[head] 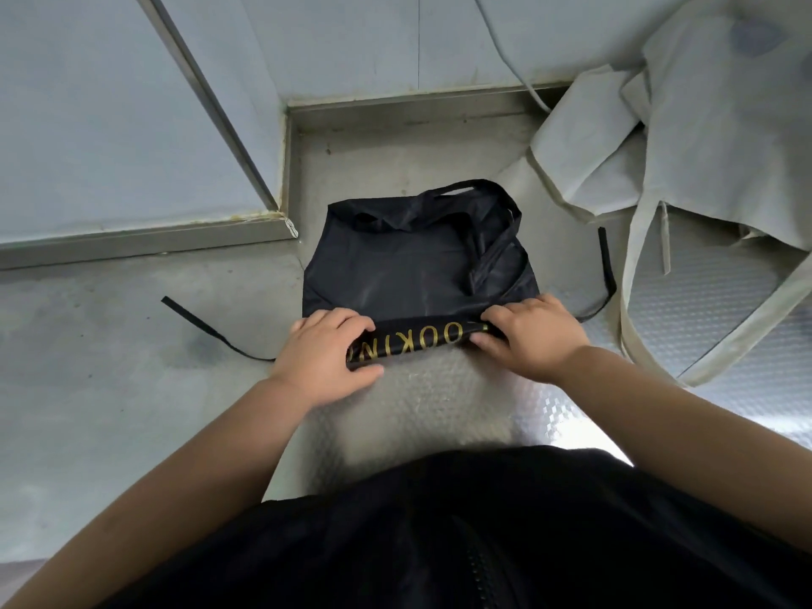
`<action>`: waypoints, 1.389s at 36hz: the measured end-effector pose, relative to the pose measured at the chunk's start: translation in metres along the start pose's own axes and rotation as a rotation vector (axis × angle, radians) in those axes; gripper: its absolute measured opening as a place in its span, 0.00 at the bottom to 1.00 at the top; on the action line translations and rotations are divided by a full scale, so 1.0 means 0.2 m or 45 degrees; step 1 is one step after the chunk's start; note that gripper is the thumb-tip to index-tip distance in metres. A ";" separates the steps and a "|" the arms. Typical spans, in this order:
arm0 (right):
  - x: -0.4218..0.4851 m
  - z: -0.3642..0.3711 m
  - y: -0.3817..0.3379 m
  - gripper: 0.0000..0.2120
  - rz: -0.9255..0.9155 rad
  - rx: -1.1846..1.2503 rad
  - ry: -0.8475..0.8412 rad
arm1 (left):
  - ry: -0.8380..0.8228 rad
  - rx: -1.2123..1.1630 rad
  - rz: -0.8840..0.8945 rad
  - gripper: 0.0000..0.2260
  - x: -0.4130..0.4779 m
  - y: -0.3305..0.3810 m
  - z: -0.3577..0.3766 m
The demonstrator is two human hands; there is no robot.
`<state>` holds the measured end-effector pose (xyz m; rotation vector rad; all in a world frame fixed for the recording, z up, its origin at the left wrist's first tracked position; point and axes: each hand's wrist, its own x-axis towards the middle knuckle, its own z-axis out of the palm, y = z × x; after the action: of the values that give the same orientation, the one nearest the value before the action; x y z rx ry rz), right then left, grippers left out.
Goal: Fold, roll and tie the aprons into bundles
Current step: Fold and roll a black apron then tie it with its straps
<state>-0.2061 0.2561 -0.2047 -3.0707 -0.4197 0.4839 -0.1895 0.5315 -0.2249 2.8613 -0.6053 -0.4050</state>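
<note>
- The counter [132,389] is dull grey steel, smudged and stained to the left of the left hand [323,358].
- Nearer than the hands, and to the right of the right hand [527,336], its surface turns to an embossed diamond pattern [703,309].
- A bright patch of reflected light [580,432] lies on that pattern, near and right of the right hand.
- Beyond the hands a raised steel lip [408,105] runs along the back of the counter, under a pale blue-grey wall [351,37].
- Beyond and left of the left hand a wall panel [88,125] steps forward, with a steel strip [132,241] along its foot and a metal corner trim [211,103] slanting up.
- Yellowish stains [255,217] mark the foot of that corner.
</note>
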 end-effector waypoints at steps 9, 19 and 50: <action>-0.08 -0.05 0.01 0.18 0.113 0.076 -0.332 | -0.518 -0.306 -0.175 0.11 0.01 0.01 -0.11; -0.17 0.08 -0.11 0.28 0.183 -0.195 -0.145 | 0.235 0.315 -0.020 0.17 -0.07 0.06 0.08; 0.18 -0.26 0.06 0.17 0.502 0.891 0.456 | -0.218 -0.502 -0.231 0.11 -0.06 0.22 0.03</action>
<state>-0.1538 0.2552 -0.1665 -2.4545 0.3101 0.0415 -0.2174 0.4967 -0.2173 2.5230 -0.2540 -0.7161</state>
